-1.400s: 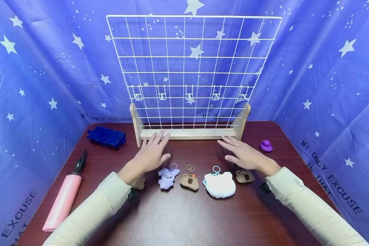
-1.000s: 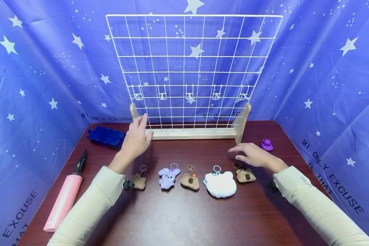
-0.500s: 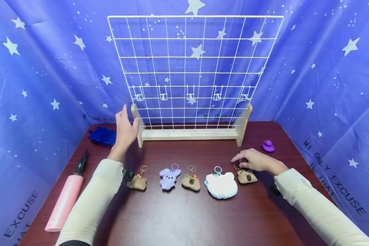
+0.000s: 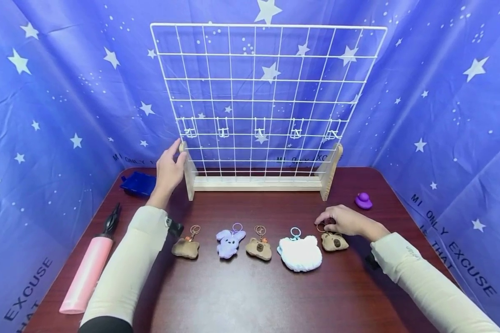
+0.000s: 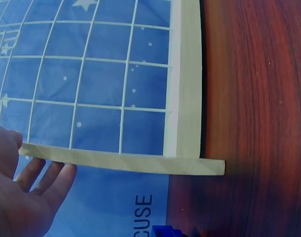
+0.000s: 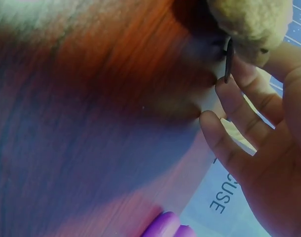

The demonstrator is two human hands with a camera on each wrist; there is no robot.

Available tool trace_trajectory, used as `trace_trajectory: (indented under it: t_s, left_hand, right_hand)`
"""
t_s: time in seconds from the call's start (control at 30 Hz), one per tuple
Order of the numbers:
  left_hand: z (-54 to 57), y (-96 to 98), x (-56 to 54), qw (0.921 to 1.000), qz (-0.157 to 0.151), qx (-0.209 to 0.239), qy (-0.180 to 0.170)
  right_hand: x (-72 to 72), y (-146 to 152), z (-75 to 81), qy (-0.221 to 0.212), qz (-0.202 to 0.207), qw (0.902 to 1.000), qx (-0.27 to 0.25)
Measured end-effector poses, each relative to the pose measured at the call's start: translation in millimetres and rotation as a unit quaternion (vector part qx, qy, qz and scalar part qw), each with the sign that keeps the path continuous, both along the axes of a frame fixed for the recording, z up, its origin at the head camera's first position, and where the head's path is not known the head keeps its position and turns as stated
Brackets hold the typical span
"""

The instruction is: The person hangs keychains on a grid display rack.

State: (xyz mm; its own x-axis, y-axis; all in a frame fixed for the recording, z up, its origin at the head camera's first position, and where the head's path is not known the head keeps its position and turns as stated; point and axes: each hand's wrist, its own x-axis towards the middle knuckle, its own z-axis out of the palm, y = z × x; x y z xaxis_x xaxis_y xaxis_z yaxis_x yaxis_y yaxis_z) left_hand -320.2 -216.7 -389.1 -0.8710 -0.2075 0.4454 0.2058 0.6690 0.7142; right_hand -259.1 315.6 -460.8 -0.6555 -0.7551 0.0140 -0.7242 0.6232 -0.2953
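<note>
On the desk (image 4: 250, 296), the right hand (image 4: 346, 221) curls its grip on the ring of the brown bear keychain (image 4: 334, 241), which lies just nearer than the fingers. Farther back, the left hand (image 4: 169, 170) rests open-fingered against the rack's wooden post (image 4: 187, 173).

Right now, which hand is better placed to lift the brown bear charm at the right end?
Right. The right hand already has its fingers on the ring of that bear charm. The left hand is far off, resting against the rack's left wooden post.
</note>
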Motion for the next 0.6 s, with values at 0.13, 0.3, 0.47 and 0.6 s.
trace_trajectory:
  t_s: [0.13, 0.3, 0.47, 0.6]
  left_hand:
    - [0.0, -1.9, -2.7, 0.9999, 0.005, -0.009, 0.011]
    - [-0.6, -3.4, -4.5, 0.9994, 0.007, -0.022, 0.026]
    - [-0.5, -3.5, -3.9, 0.9995, 0.005, -0.023, 0.021]
    - [-0.9, -3.5, -4.5, 0.9996, 0.005, -0.021, 0.02]
  right_hand:
    - [0.5, -0.9, 0.9, -0.001, -0.003, 1.0, -0.002]
    - [1.1, -3.1, 2.3, -0.017, -0.012, 0.9997, -0.009]
    - [0.1, -3.9, 3.2, -0.038, -0.021, 0.9988, -0.02]
    - [-0.3, -3.8, 3.1, -0.042, -0.031, 0.9981, -0.033]
